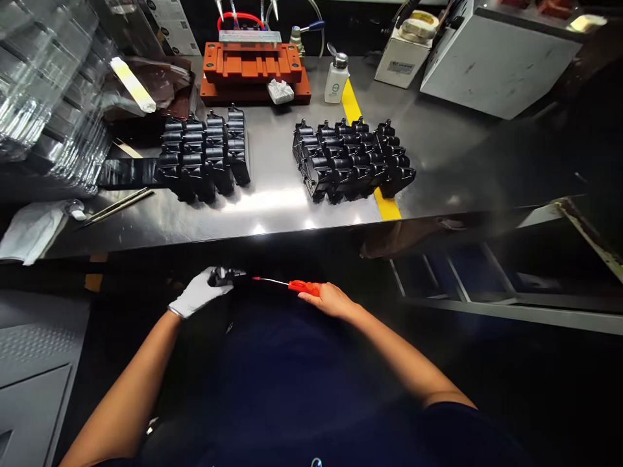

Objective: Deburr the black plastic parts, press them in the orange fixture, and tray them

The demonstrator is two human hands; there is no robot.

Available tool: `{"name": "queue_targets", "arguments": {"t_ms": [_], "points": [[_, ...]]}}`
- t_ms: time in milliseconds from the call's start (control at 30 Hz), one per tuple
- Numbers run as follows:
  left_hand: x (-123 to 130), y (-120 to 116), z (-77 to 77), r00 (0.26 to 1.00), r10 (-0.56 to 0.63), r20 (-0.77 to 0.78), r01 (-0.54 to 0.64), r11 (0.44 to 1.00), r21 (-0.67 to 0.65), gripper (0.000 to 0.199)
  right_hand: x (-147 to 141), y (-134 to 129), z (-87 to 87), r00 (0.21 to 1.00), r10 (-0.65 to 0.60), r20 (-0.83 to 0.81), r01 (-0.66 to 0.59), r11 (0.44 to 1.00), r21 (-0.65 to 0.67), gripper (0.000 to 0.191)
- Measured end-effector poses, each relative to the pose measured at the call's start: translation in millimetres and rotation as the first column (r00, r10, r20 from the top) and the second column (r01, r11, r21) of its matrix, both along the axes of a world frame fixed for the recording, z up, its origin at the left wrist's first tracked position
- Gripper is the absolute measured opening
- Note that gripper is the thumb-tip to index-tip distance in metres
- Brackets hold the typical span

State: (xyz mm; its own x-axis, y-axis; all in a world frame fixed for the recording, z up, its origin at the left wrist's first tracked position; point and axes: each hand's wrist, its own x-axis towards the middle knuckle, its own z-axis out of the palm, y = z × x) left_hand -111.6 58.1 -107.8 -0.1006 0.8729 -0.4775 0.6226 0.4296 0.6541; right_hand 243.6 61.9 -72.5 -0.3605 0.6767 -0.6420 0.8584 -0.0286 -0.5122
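My left hand [198, 295], in a white glove, is closed around a small black plastic part [228, 276] below the bench's front edge. Bare, my right hand [331, 299] grips the red handle of a screwdriver-like tool [304, 287]. Its thin metal shaft points left, and its red tip sits close to the black part, apart from it by a small gap. On the bench beyond stand two groups of black molded parts: a left group [204, 155] and a right group [353, 159], each set in rows.
On the metal bench [272, 194] stand an orange fixture [253, 65] with crumpled white tissue, a white pump bottle [337, 78], and a white box with tape [403, 55]. Clear plastic trays [53, 84] are piled at left, near tweezers [119, 206]. A grey metal box [496, 58] is at right.
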Motion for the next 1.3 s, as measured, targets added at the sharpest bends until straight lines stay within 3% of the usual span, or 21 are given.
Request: {"name": "queue_targets", "arguments": {"t_ms": [100,167,333,600,767,933,1100,1300], "points": [[6.1,11.2,-4.2,0.969,0.245,0.041,-0.243,0.969,-0.053,0.054,-5.4,-8.6,1.9,0.998,0.063,0.002,-0.063,0.998,-0.005,0.06],[14.4,18.3,-10.0,0.937,0.337,0.09,-0.333,0.941,-0.059,0.051,-12.6,-15.3,2.4,0.991,0.133,-0.007,-0.133,0.991,0.004,0.061],[37.6,27.4,-19.8,0.926,0.366,0.091,-0.358,0.929,-0.09,0.049,-26.2,-26.9,-1.1,0.974,0.226,0.014,-0.226,0.974,0.03,0.065],[50.6,28.4,-13.7,0.919,0.383,0.092,-0.374,0.922,-0.102,0.043,-27.8,-29.3,-6.0,0.967,0.248,0.05,-0.25,0.967,0.046,0.069],[48.0,23.4,-16.7,0.931,0.352,0.095,-0.345,0.935,-0.083,0.048,-27.0,-23.0,-10.3,0.976,0.212,0.046,-0.214,0.976,0.041,0.069],[45.0,14.2,-8.4,0.966,0.255,-0.043,-0.258,0.962,-0.092,0.066,-17.9,-4.9,-12.0,0.991,0.034,0.132,-0.049,0.992,0.112,0.068],[45.8,10.7,5.6,0.99,0.07,-0.122,-0.084,0.99,-0.114,0.063,-12.5,2.2,-15.2,0.991,0.009,0.131,-0.025,0.992,0.122,0.067],[49.4,11.9,6.1,0.99,-0.029,-0.14,0.011,0.991,-0.133,0.058,-14.5,-0.6,-17.4,0.997,-0.019,0.078,0.01,0.994,0.108,0.065]]}}
